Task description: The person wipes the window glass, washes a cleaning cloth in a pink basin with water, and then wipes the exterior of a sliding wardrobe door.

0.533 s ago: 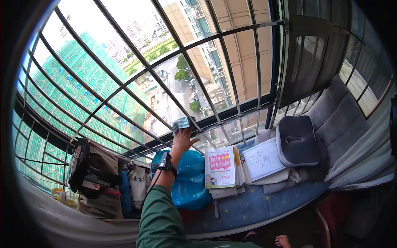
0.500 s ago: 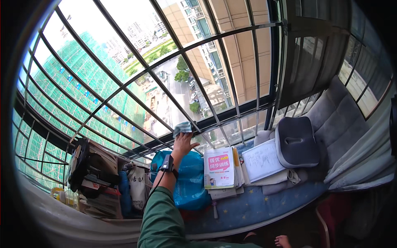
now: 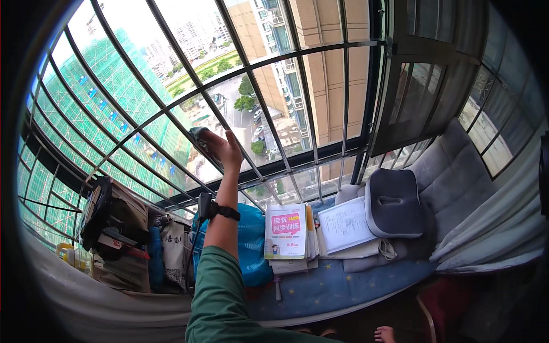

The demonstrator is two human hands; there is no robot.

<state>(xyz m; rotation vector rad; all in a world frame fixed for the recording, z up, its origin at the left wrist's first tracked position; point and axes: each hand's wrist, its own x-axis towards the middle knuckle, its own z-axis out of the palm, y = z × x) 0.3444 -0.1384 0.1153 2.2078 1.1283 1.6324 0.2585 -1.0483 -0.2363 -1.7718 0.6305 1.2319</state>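
Note:
My left hand [image 3: 224,150] is closed on a crumpled greenish-grey cloth [image 3: 200,137], high against the window's metal bars [image 3: 248,159]. A black wrist strap [image 3: 226,212] with a small box and cable is on that arm. Below the arm lies a bright blue plastic bag [image 3: 253,258], partly hidden by my sleeve. My right hand [image 3: 384,334] shows small at the lower edge, fingers loosely bent and apart, with nothing visible in it.
Books and papers [image 3: 291,231] lie on a blue star-patterned pad [image 3: 337,286], beside a dark seat cushion [image 3: 393,217] and grey backrest [image 3: 446,166]. Stacked bags and papers [image 3: 114,240] fill the left. A pale curtain [image 3: 486,223] hangs at the right.
My left hand and the cloth have moved up and to the left along the bars, away from the lower window rail. The view has shifted slightly.

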